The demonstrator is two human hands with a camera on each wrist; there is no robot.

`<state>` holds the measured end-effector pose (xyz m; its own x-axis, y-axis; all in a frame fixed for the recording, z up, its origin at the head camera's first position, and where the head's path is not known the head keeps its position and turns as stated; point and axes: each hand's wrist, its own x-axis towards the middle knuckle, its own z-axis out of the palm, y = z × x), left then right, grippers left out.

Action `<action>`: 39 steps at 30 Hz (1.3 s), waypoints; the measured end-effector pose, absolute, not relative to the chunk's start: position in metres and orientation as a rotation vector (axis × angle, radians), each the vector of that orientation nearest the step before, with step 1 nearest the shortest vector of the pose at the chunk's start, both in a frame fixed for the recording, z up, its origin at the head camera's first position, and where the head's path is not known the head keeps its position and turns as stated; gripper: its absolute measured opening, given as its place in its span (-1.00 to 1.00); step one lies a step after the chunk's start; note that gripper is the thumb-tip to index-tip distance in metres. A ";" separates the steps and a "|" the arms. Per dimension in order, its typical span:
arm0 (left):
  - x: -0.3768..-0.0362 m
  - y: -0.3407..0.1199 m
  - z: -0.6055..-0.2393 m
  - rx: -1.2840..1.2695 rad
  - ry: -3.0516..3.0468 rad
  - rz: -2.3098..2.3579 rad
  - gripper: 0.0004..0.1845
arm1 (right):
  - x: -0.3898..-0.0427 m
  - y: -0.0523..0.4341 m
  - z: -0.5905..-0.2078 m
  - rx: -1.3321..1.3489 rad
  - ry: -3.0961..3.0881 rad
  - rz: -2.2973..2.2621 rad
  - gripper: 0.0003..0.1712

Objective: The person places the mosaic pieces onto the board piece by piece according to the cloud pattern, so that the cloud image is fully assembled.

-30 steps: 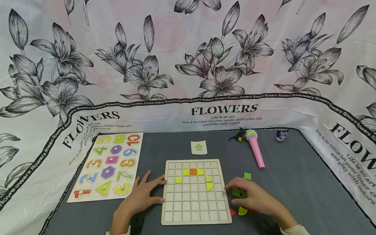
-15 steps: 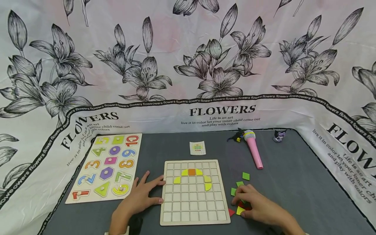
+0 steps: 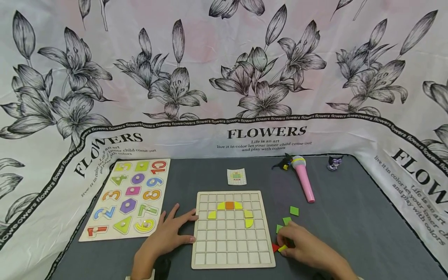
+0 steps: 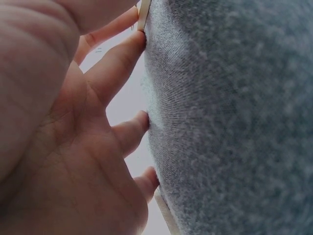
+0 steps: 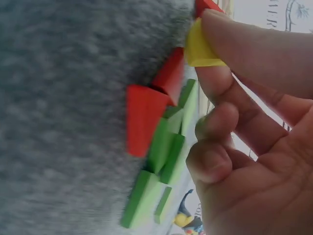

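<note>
A wooden grid board (image 3: 232, 256) lies on the grey mat, with yellow curved pieces and one orange square (image 3: 229, 205) set near its top. My left hand (image 3: 171, 231) rests flat on the mat, straight fingertips (image 4: 139, 41) touching the board's left edge. My right hand (image 3: 297, 243) is beside the board's lower right corner and pinches a yellow piece (image 5: 200, 49) between thumb and finger, lifted off the mat. Under that hand lie red pieces (image 5: 144, 117) and green pieces (image 5: 166, 147). More green squares (image 3: 294, 210) lie just beyond it.
A number puzzle board (image 3: 129, 196) lies at the left. A small pattern card (image 3: 236, 176) sits behind the grid board. A pink toy microphone (image 3: 303, 179), a small dark toy (image 3: 281, 162) and another small figure (image 3: 334, 162) lie at the back right. Flower-printed cloth surrounds the mat.
My right hand slid back toward me from the green pieces and has picked a yellow piece out of the pile. The left hand has stayed put.
</note>
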<state>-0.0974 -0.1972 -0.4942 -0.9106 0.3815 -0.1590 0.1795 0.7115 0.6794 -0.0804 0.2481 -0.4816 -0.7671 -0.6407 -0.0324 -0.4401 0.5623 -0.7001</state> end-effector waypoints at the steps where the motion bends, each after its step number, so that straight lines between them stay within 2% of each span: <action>1: -0.097 -0.198 -0.494 0.447 2.632 0.999 -0.15 | -0.082 0.247 -0.481 -0.889 2.500 -1.041 -0.71; 7: -0.098 -0.198 -0.493 0.466 2.635 0.990 -0.18 | -0.092 0.243 -0.475 -0.920 2.427 -1.203 -0.84; 20: -0.097 -0.197 -0.493 0.473 2.629 1.003 -0.23 | -0.110 0.204 -0.461 -0.909 2.386 -1.257 -0.73; 27: -0.096 -0.199 -0.492 0.463 2.630 1.008 -0.21 | -0.118 0.181 -0.458 -0.902 2.403 -1.261 -0.85; 39: -0.095 -0.197 -0.487 0.476 2.631 1.016 -0.23 | -0.128 0.142 -0.455 -0.957 2.351 -1.342 -0.90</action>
<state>-0.0952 -0.1968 -0.4868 -0.9063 0.3988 -0.1398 0.2014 0.6984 0.6868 -0.1279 0.1418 -0.4549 -0.7457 -0.6605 0.0877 -0.4113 0.3528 -0.8404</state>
